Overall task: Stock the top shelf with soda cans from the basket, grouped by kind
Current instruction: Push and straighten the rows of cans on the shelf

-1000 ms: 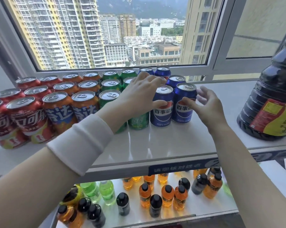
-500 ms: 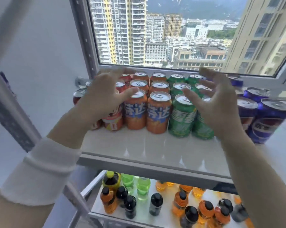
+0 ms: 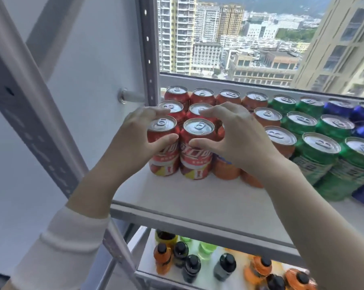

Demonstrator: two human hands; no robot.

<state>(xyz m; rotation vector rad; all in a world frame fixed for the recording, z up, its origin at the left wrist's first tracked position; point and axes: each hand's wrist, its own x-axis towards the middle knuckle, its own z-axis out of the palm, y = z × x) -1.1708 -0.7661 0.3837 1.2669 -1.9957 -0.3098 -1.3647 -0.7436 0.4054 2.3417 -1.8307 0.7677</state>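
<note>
The top shelf [image 3: 187, 197] holds cans in rows by colour: red cola cans [image 3: 195, 162] at the left, then orange cans [image 3: 268, 117], green cans [image 3: 319, 155] and blue cans [image 3: 338, 106] at the right edge. My left hand [image 3: 135, 139] wraps the front-left red can [image 3: 163, 160], thumb on its front and fingers behind it. My right hand [image 3: 239, 143] cups the front-right red can from the right, thumb on its label, and covers the front orange cans. No basket is in view.
A grey perforated shelf upright [image 3: 30, 114] slants down the left, and a rear post [image 3: 148, 49] stands beside the red cans. The window [image 3: 250, 38] is right behind the cans. The lower shelf carries small orange, green and dark bottles [image 3: 189, 266].
Both hands went left from the blue cans, past the orange and green ones with fingers spread, and now close around the two front red cans. The view swung left with them.
</note>
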